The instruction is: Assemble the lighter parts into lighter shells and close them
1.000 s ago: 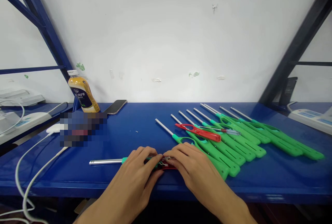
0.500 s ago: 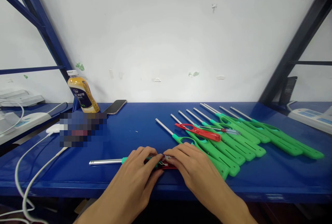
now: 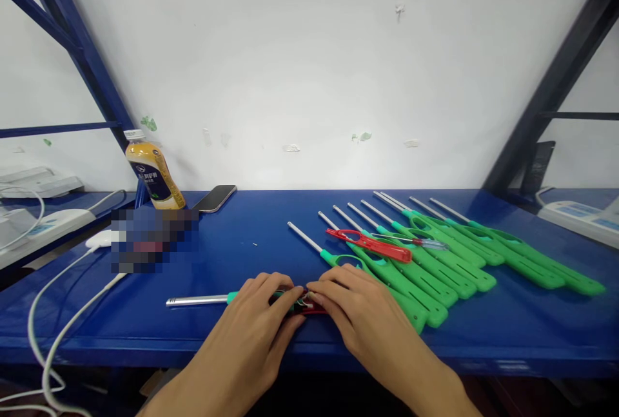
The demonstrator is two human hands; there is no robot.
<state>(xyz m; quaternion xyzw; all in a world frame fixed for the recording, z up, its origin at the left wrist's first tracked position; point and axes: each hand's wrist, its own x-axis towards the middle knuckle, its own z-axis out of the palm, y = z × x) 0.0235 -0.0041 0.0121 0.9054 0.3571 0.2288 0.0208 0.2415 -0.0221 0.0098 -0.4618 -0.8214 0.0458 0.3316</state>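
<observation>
Near the table's front edge lies an opened long-necked lighter (image 3: 198,301), its silver tube pointing left. Part of a red casing half and small inner parts show between my hands. My left hand (image 3: 264,314) is closed round the lighter near the base of the tube, thumb and fingertips at the inner parts. My right hand (image 3: 355,304) pinches at the same inner parts from the right; what exactly sits in its fingertips is hidden. Just beyond my right hand lie several green long-necked lighters (image 3: 387,272) side by side, with a red casing half (image 3: 374,246) on top.
A screwdriver (image 3: 425,243) with a clear handle rests on the green lighters. At the back left are a phone (image 3: 216,198) and a bottle (image 3: 155,172) of yellow drink. White cables (image 3: 72,327) hang over the left front edge. A white wall closes the back.
My right hand's fingers have shifted slightly at the inner parts. The nearest green lighter's tube has nudged slightly left. My left hand stays in place.
</observation>
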